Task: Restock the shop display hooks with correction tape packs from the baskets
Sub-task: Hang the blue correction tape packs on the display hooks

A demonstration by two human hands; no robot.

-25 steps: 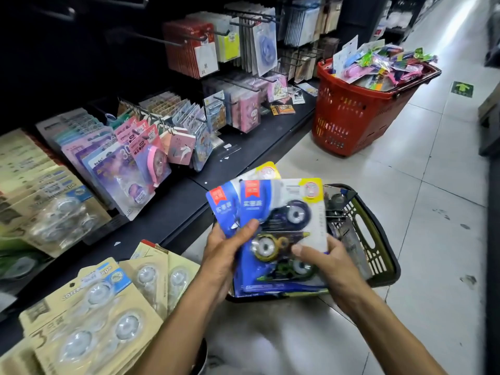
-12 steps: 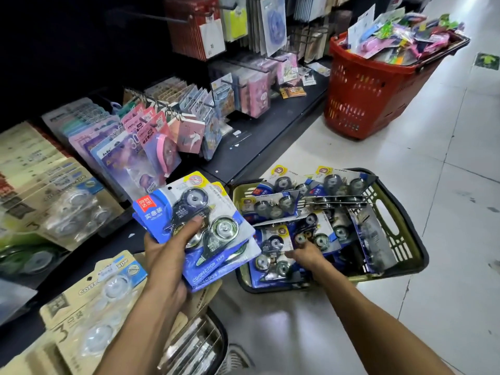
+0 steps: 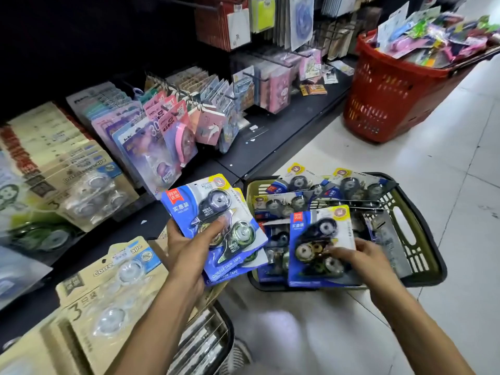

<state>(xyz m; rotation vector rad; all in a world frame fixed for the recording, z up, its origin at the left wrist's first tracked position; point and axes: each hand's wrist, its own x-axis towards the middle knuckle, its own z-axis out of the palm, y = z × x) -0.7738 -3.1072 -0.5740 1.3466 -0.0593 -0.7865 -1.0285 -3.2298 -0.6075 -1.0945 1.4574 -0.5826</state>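
My left hand (image 3: 189, 247) grips a small stack of blue correction tape packs (image 3: 213, 212), thumb across the top pack's blister. To its right, my right hand (image 3: 362, 255) pinches another blue correction tape pack (image 3: 316, 231) by its lower right side, lifted just above the green basket (image 3: 416, 239). Several more blue packs lie jumbled inside that basket on the floor. The display hooks (image 3: 184, 93) carry hanging packs on the shelf to the left.
A red basket (image 3: 384, 98) piled with mixed stationery stands further down the aisle. Beige three-piece tape packs (image 3: 108, 288) hang at the lower left. A dark wire basket (image 3: 205, 345) sits under my left arm. White tiled floor lies to the right.
My right hand, which was down in the green basket, has come up holding one blue pack. My left hand still holds its stack, shifted slightly right.
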